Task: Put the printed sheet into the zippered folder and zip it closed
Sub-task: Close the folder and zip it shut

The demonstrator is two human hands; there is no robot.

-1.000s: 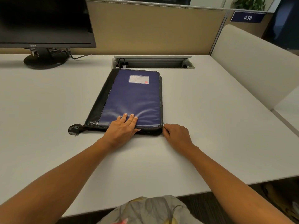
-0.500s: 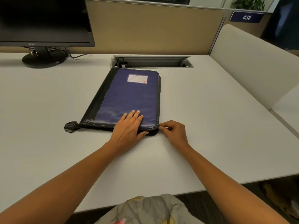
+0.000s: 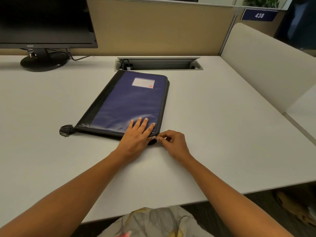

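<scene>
Head view shows the zippered folder (image 3: pixel 126 103), blue with a black spine, lying flat and closed on the white worktop (image 3: pixel 222 134), just before the cable tray (image 3: pixel 159 64). A white label (image 3: pixel 143 82) sits on its far part. The left hand (image 3: pixel 136 137) rests on the near right corner of the cover, its fingers (image 3: pixel 143 124) straight and spread, pressing down. The right hand (image 3: pixel 174 142) is just beside it, fingers (image 3: pixel 162 135) curled, thumb and forefinger pinching the folder edge at that same corner; what exactly they pinch is too small to tell. A black zipper tail (image 3: pixel 65 130) sticks out at the near left corner. A dark monitor (image 3: pixel 46 21) stands far left
</scene>
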